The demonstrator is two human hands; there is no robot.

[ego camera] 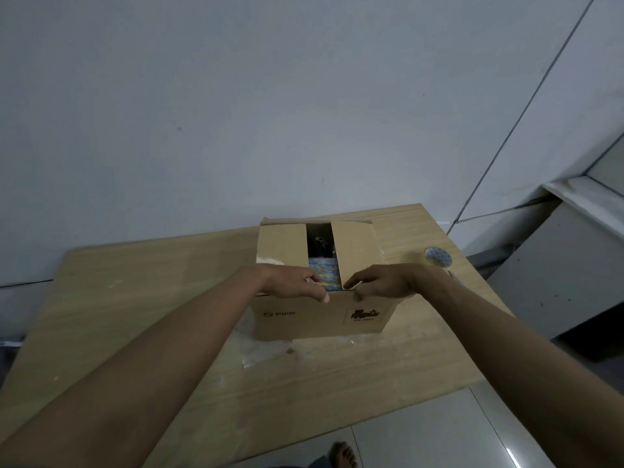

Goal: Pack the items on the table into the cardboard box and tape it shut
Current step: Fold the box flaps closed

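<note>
the cardboard box (324,315) sits toward the far right of the wooden surface (135,298), back from the near edge, with open board on its left and a roll of tape (438,257) near its right side. the surface stands against a pale wall (236,96) over a tiled floor (422,434). the left hand (297,282) and right hand (378,282) curl their fingers on the near ends of the left flap (282,244) and right flap (356,251), seemingly pinching them, and the gap between shows a dark item (319,244) and a colourful item (324,271) inside.
</note>
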